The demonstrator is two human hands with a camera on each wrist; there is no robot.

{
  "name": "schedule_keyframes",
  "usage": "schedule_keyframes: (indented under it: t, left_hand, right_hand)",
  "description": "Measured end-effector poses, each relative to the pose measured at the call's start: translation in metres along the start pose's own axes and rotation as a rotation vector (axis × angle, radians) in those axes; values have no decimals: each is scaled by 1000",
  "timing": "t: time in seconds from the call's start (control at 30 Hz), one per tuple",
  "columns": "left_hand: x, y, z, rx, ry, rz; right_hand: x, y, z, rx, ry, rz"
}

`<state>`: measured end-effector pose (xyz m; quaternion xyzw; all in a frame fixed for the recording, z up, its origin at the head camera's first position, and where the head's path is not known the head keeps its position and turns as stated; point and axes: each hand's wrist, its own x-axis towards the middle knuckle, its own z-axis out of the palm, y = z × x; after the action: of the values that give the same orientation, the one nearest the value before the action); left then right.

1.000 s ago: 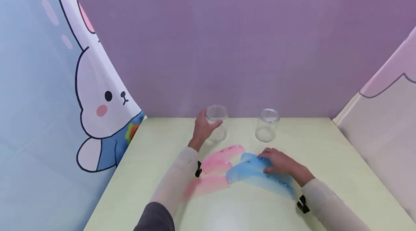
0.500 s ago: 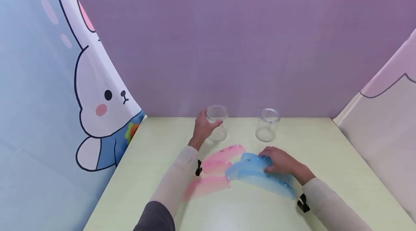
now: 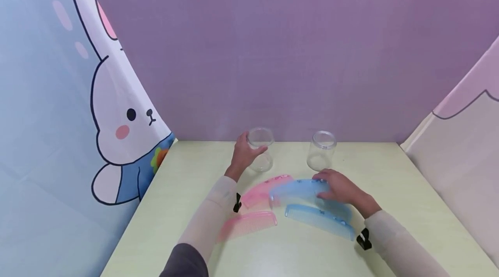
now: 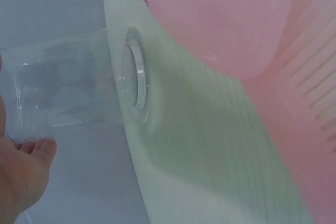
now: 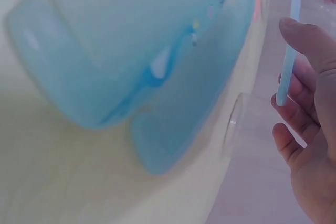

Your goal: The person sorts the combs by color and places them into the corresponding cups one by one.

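My left hand [image 3: 244,153] holds a clear cup [image 3: 262,162] near its rim, fingers and thumb around its sides; the cup stands upright at the back of the table. Its base [image 4: 136,77] rests on the tabletop in the left wrist view. My right hand [image 3: 338,187] pinches a blue comb [image 3: 292,188] between thumb and fingers. This comb [image 5: 288,74] shows edge-on in the right wrist view, raised off the table. Below it lie other blue combs [image 3: 319,217], overlapping in the right wrist view. Pink combs [image 3: 249,224] lie left of them, partly behind the raised comb.
A second clear cup [image 3: 321,151] stands at the back right, just beyond my right hand. Behind the pale table [image 3: 187,164] hangs a purple cloth [image 3: 288,52]. Printed cloth with a rabbit [image 3: 121,108] covers the left side, and another cloth [image 3: 468,160] the right.
My right hand has lifted one blue comb from the overlapping blue ones and moved it slightly away from me, toward the right cup. The left hand stays on its cup.
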<state>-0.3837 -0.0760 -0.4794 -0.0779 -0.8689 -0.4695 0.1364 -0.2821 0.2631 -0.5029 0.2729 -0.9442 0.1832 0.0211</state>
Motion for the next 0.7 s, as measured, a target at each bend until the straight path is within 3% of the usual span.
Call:
schedule_keyframes:
  t: [0.2,0.37,0.5,0.7]
  left_hand:
    - [0,-1,-1,19,-13,3]
    - [0,-1,-3,42,-32,-8]
    - [1,-1,-3,55,-58,-14]
    - [3,2,-4,8,-94,-23]
  right_hand:
    - [7,-3,-12,32,34,30]
    - [13,-7,-26,3,80,11]
    - [18,-11,-39,-15,105,46]
    - [29,-16,-55,-52,156,64]
